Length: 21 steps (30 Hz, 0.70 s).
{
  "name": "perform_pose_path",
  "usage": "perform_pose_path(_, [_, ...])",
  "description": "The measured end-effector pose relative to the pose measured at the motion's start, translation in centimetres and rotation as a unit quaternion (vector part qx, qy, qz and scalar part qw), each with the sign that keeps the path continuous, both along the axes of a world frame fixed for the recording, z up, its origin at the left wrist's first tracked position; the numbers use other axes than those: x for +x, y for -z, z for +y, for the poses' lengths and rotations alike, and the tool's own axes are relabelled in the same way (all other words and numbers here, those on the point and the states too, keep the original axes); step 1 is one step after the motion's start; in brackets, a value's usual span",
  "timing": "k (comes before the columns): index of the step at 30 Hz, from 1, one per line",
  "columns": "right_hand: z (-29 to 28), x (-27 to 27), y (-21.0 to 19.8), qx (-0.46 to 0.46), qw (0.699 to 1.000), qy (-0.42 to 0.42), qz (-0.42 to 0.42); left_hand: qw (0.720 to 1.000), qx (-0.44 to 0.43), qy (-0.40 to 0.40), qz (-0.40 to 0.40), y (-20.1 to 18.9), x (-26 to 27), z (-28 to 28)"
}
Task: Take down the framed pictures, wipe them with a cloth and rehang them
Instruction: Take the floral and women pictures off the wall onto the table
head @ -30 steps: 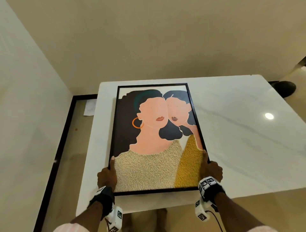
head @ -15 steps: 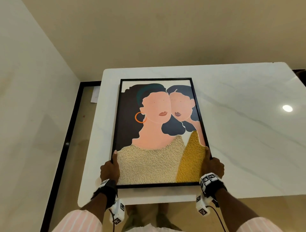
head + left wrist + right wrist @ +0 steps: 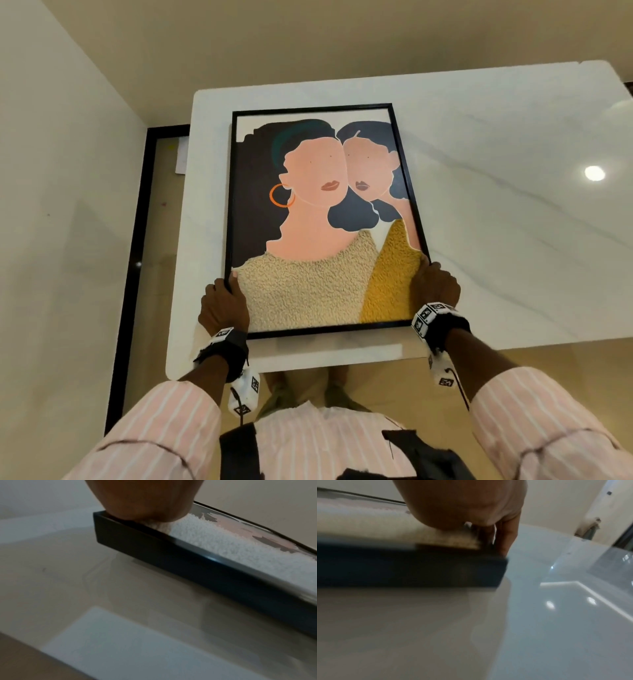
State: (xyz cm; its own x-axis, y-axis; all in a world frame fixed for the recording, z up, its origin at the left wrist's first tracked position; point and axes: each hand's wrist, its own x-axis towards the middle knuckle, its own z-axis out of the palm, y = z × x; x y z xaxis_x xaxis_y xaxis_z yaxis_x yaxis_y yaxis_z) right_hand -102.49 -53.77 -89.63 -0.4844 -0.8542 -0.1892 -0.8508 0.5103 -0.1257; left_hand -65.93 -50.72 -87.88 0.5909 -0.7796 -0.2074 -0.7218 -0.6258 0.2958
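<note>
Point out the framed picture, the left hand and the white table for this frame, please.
framed picture (image 3: pixel 308 219): head view, on the printed art inside the black frame.
left hand (image 3: pixel 222 305): head view, on its back.
white table (image 3: pixel 513 212): head view, bare top right of the frame.

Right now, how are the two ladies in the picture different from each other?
In the framed picture, held by the left hand and right hand:
1. The left lady is bigger and in front; the right lady is partly hidden behind her.
2. The left lady wears a cream fuzzy top, the right lady a mustard-yellow one.
3. Only the left lady shows an orange hoop earring.
Both have dark hair and peach faces touching.
</note>
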Motion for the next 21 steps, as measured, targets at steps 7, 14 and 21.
perform_pose_path(7, [-0.6, -1.8, 0.4, 0.092, 0.980, -0.144, 0.104, 0.999, 0.021, 0.019, -0.017, 0.1, 1.0, -0.3])
perform_pose_path(14, [-0.5, -0.5, 0.0, 0.011, 0.999, -0.021, 0.037, 0.999, 0.021, 0.027, -0.010, 0.3, 1.6, -0.1])
perform_pose_path(21, [0.5, 5.7, -1.1, -0.141, 0.986, -0.086, -0.016, 0.996, -0.081, 0.022, 0.015, 0.5, 2.0, 4.3])
